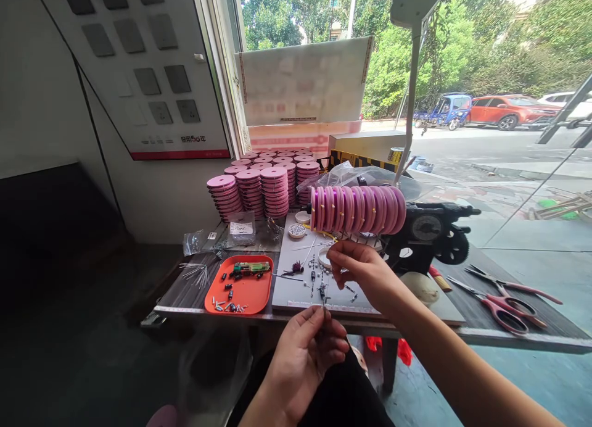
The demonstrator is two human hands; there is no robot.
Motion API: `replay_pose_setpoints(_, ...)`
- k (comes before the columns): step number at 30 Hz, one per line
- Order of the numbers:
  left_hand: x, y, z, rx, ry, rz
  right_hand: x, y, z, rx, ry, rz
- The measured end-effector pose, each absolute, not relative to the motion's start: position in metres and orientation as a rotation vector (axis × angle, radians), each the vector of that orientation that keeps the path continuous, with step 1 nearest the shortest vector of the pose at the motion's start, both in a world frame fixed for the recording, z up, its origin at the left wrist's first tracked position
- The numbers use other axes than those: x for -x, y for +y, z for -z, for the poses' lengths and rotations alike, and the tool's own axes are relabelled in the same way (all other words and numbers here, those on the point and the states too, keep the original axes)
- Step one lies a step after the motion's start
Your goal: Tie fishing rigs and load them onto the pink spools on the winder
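My left hand [308, 356] is closed in a pinch low at the table's front edge. At its fingertips a small black piece [322, 293] with thin metal ends stands up. Above it and to the right, my right hand [363, 269] is closed too, thumb and fingertips together by a small white dish [324, 257]. Whatever is between these fingers is too fine to make out. Just behind the right hand, a row of pink spools [358, 210] sits on the shaft of a black winding machine [423, 232]. Small black parts and beads lie on the pale board [287, 294].
An orange tray [254, 300] at left holds a green-labelled tube [251, 267] and small parts. Stacks of pink spools [250, 192] stand behind. Red-handled scissors [499, 310] and pliers [513, 285] lie at right. A bead dish [296, 231] and a bag [241, 228] are farther back.
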State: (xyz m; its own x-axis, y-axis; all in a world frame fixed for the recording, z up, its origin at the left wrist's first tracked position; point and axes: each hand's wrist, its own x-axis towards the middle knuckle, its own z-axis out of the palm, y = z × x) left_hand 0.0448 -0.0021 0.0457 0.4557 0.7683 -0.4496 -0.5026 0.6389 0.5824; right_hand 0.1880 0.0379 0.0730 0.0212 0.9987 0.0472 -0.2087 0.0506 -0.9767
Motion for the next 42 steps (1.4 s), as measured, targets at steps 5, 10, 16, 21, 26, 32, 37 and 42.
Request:
replay_pose_setpoints(5,-0.044,-0.002,-0.042,-0.38,0.768,-0.801,-0.189,0.038,-0.072,1.023,-1.07,-1.25)
replay_pose_setpoints(10,-0.042,-0.003,-0.039,-0.383,0.77,-0.796,-0.189,0.036,-0.071,1.015,-1.069,-1.242)
replay_pose_setpoints(16,-0.043,-0.002,-0.039,-0.37,0.794,-0.795,-0.19,0.037,-0.071,1.022,-1.066,-1.238)
replay_pose_setpoints(21,-0.044,-0.002,-0.033,-0.371,0.794,-0.785,-0.189,0.037,-0.071,1.029,-1.062,-1.235)
replay_pose_setpoints(26,-0.044,0.004,-0.031,-0.736,0.874,-0.921,-0.192,0.038,-0.071,1.035,-1.083,-1.206)
replay_pose_setpoints(32,-0.066,0.04,-0.059,-1.153,0.835,-1.175,-0.195,0.04,-0.076,1.08,-1.139,-1.126)
replay_pose_setpoints(37,-0.084,0.056,-0.068,-0.946,0.574,-1.073,-0.198,0.04,-0.075,1.013,-1.119,-1.154)
replay_pose_setpoints(42,-0.077,0.051,-0.065,-0.794,0.556,-0.991,-0.197,0.038,-0.074,0.974,-1.101,-1.275)
